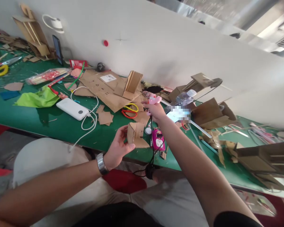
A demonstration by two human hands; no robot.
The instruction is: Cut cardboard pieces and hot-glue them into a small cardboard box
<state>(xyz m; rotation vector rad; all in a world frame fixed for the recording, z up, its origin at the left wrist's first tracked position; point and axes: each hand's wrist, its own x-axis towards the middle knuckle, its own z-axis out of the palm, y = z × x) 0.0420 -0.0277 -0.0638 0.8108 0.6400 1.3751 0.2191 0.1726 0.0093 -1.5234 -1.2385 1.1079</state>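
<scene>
My left hand [117, 147], with a metal watch [101, 163] on its wrist, grips a small folded cardboard piece [135, 134] between thumb and fingers at the table's front edge. Farther forward, my right hand [156, 111] is closed around a pink hot glue gun [154, 100]; its fingers partly cover the tool. A black cord runs down from below that hand. Yellow-and-red-handled scissors [130, 111] lie on the cardboard just left of it. Between my hands sit a small round white-topped item [148, 130] and a magenta case [158, 140] with a white cartoon face.
A white power bank [72, 108] with a cable lies to the left, near green plastic [39, 97]. Flat cardboard [98, 88] covers the back. A lit phone [178, 114], a clear bottle [186, 97] and cardboard structures [210, 113] stand to the right.
</scene>
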